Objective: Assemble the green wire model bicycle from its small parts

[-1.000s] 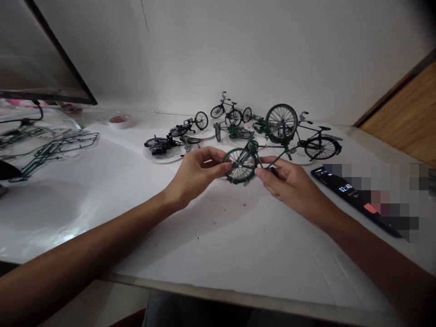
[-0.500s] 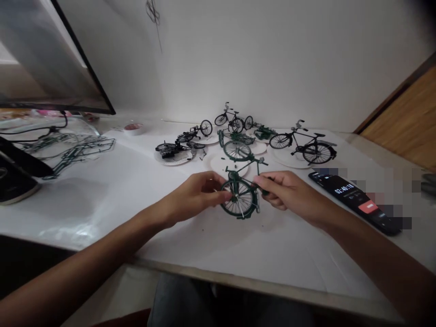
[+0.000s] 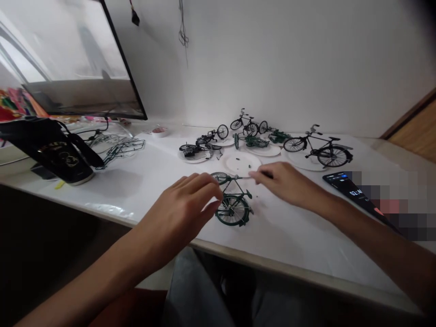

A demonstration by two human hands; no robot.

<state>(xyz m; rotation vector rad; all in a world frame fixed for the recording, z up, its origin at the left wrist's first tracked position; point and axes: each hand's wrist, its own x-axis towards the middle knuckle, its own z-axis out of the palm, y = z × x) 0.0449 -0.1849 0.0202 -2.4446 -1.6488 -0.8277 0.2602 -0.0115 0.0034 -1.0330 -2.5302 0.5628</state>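
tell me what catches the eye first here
A small green model bicycle sits on the white table between the left hand and right hand, fingertips at both its ends. Behind it, more model bicycles are spread along the wall, and a large monitor looms at the far left.

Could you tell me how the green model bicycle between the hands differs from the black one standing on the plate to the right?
The green bicycle is dark green; the black bicycle is black. The green bicycle stands on the bare table, the black bicycle on a white plate. The left hand and right hand touch the green bicycle; nothing touches the black bicycle. Both are upright models with spoked wheels.
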